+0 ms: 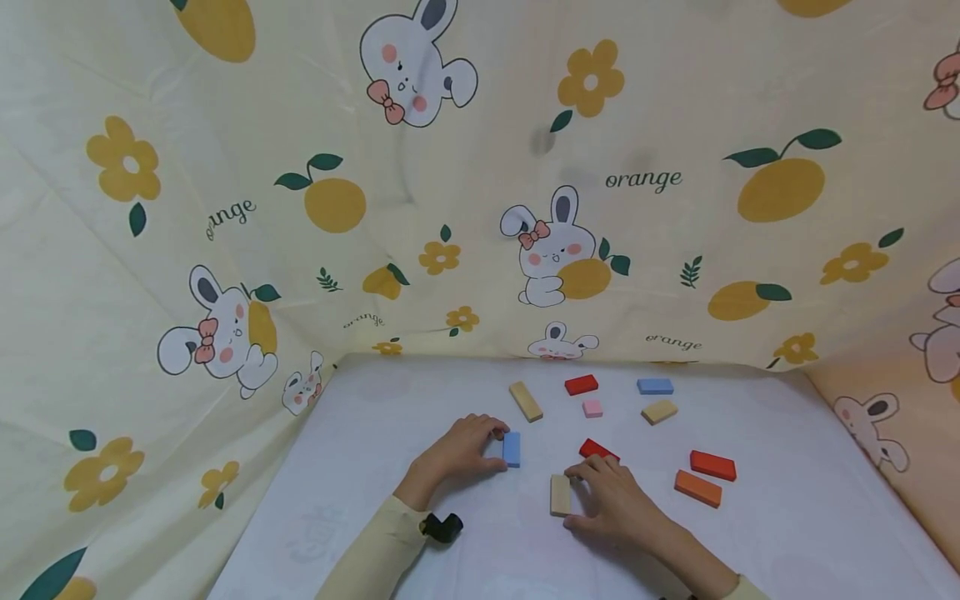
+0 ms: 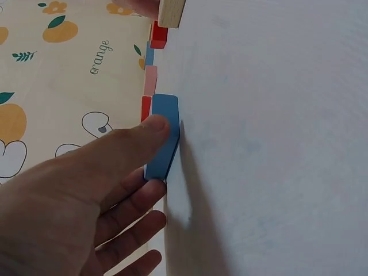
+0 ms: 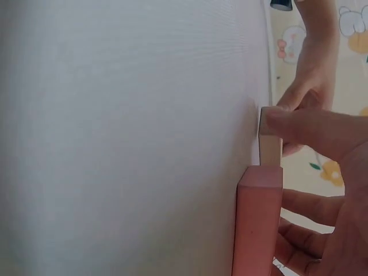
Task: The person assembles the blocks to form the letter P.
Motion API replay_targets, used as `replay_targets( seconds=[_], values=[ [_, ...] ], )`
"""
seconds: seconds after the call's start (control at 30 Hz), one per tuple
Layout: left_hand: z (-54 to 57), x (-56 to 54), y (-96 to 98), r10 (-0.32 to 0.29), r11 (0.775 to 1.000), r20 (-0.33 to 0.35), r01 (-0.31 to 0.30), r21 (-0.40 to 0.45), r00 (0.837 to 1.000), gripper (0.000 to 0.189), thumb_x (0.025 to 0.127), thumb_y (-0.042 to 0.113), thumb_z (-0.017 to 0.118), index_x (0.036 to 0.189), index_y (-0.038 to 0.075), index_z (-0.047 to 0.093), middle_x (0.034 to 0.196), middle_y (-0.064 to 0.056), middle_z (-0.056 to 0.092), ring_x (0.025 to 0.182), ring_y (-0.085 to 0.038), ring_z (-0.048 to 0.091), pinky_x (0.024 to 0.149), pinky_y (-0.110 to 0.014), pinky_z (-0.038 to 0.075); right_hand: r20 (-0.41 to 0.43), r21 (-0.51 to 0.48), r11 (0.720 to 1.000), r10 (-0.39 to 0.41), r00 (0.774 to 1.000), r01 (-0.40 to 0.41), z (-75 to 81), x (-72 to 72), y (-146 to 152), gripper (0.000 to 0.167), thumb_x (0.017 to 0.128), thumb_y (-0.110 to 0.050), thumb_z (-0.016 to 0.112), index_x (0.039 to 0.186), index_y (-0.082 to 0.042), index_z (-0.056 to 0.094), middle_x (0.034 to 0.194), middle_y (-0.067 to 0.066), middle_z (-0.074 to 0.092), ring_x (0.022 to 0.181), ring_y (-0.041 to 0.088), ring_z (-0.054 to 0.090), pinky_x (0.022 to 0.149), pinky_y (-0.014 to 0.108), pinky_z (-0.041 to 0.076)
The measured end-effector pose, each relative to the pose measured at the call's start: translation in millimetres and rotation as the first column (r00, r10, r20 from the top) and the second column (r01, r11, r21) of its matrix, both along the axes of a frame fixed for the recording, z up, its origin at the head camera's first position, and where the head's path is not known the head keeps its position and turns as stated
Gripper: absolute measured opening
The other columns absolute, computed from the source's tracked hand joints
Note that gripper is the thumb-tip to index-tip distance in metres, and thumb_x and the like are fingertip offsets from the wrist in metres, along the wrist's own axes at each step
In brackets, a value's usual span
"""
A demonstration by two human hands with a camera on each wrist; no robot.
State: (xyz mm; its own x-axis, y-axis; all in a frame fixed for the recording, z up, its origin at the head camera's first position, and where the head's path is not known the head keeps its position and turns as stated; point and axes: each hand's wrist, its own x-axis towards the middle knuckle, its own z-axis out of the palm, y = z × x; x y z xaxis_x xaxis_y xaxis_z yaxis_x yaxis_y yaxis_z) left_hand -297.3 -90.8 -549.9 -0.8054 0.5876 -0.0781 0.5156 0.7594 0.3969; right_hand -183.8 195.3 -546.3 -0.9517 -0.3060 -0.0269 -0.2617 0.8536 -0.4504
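My left hand (image 1: pixel 467 446) holds a light blue block (image 1: pixel 512 450) between thumb and fingers at its two short ends; the left wrist view shows the thumb on one end of this blue block (image 2: pixel 165 135). To the right and nearer to me, my right hand (image 1: pixel 611 496) grips a plain wooden block (image 1: pixel 560 495) by its ends. A close view of that wooden block (image 3: pixel 270 146) shows the thumb on its near end. Just beyond the right hand lies a red block (image 1: pixel 598 450), partly hidden by the fingers.
Farther back on the white table (image 1: pixel 360 467) lie a long wooden block (image 1: pixel 526 402), a red block (image 1: pixel 581 384), a small pink block (image 1: pixel 592 408), a blue block (image 1: pixel 656 386) and another wooden block (image 1: pixel 659 412). At right are a red block (image 1: pixel 712 465) and an orange block (image 1: pixel 698 488).
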Motion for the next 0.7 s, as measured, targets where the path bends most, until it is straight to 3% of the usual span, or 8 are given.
replay_targets(
  seconds=[0.33,0.7],
  values=[
    [-1.9,0.0,1.2,0.004,0.999,0.019,-0.004,0.031,1.0,0.062,0.09,0.048,0.087,0.141,0.019,0.066,0.132,0.006,0.068,0.121,-0.012,0.059,0.11,-0.038,0.048,0.005,0.001,0.999,-0.035,0.999,0.035,0.0,-0.1,-3.5,0.064,0.072,-0.041,0.1,0.125,-0.018,0.073,0.119,-0.002,0.066,0.117,0.023,0.057,0.106,0.055,0.047],
    [0.6,5.3,7.0,-0.055,0.996,0.053,0.051,0.077,0.997,0.061,0.089,0.049,0.087,0.139,0.021,0.066,0.13,0.009,0.067,0.121,-0.009,0.059,0.11,-0.037,0.048,0.058,-0.095,0.993,0.072,0.996,-0.066,6.2,14.0,-2.2,0.064,0.076,-0.04,0.097,0.127,-0.012,0.072,0.11,-0.004,0.067,0.109,0.021,0.055,0.101,0.061,0.046]
  ],
)
